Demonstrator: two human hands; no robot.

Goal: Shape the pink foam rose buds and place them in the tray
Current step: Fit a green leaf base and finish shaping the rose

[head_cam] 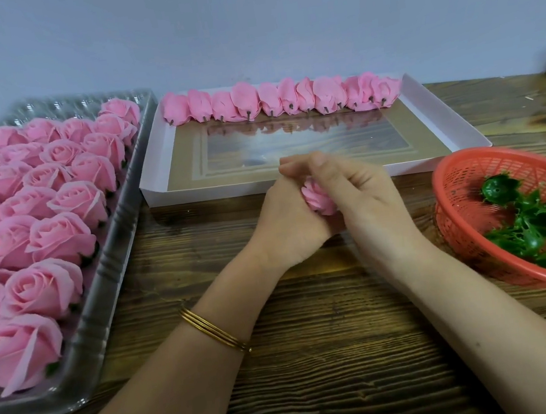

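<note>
The left hand (288,220) cupped a small pink foam rose bud (318,198) while the right hand (361,192) pinched its petals, apparently shaping it for the shallow white cardboard tray (208,191) just beyond.

Just beyond the left hand (287,219) and right hand (356,196), both gripping one rose bud (318,197), stands the white tray's (194,193) low front wall. Past it the floor lies free up to the row of buds (281,101). Left of the hands the rose-packed clear tray (106,261) blocks; right, the red basket (450,181). Behind the hands lies open counter (315,339).
</note>
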